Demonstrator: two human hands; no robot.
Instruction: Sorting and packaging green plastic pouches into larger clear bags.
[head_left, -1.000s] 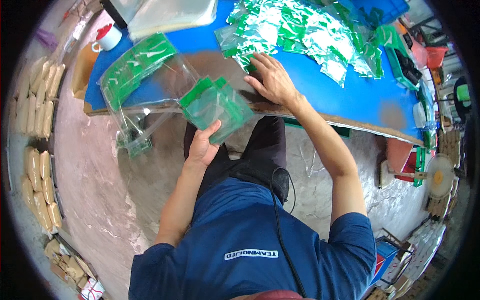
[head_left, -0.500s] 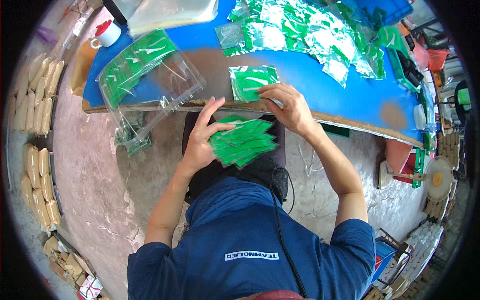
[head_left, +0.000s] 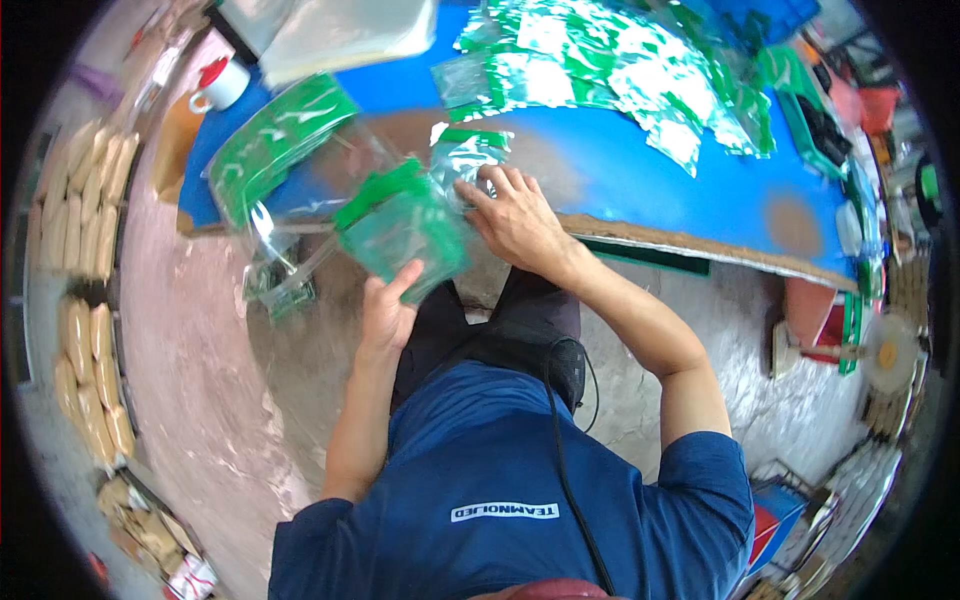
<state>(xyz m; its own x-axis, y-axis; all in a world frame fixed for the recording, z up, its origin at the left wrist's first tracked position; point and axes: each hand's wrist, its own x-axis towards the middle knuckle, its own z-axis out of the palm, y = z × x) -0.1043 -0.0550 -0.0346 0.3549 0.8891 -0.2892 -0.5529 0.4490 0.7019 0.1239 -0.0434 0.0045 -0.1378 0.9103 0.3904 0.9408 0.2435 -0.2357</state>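
My left hand [head_left: 388,312] is closed on a fanned stack of green-and-clear plastic packets [head_left: 408,235], thumb on top, just off the table's front edge. The stack is blurred by motion. My right hand [head_left: 520,222] has its fingers curled on the near side of a single shiny green-and-clear packet [head_left: 468,150] at the table edge; the fingertips partly cover it. To the left, a large clear plastic bag [head_left: 365,150] with a row of green packets [head_left: 285,130] inside lies on the table and hangs over its edge.
A wide pile of green and silvery packets [head_left: 590,60] covers the far part of the blue table [head_left: 690,210]. Clear plastic sheets [head_left: 350,40] and a white mug with a red lid [head_left: 222,84] stand far left. A green crate [head_left: 815,135] sits at the right; a fan [head_left: 888,352] is beyond.
My left hand has turned the stack over and lifted it toward the table edge. My right hand and the single packet have shifted left and nearer the stack.
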